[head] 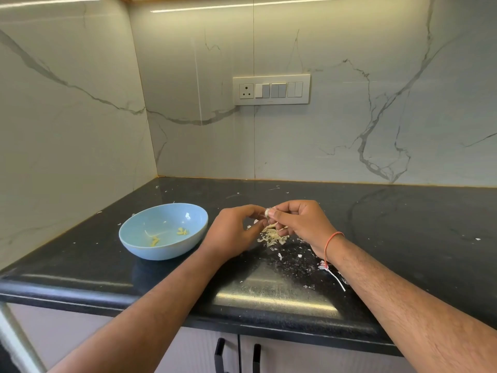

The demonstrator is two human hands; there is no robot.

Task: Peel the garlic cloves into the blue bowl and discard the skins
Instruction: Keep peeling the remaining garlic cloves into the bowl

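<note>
Glossy black speckled stone counter [403,224]; smooth matt blue bowl [161,249]; papery garlic skins [273,236]; polished marble-look wall [349,130].

Both bare forearms extend from near edge toward far centre, converging. Left hand [236,227]: fingers curled, fingertips meeting right hand at small whitish garlic clove [267,212]. Right hand [301,222]: fingers curled, thumb and forefinger pinching same clove. Both hands raised above surface. Thin orange thread band [332,244] encircles right wrist.
</note>
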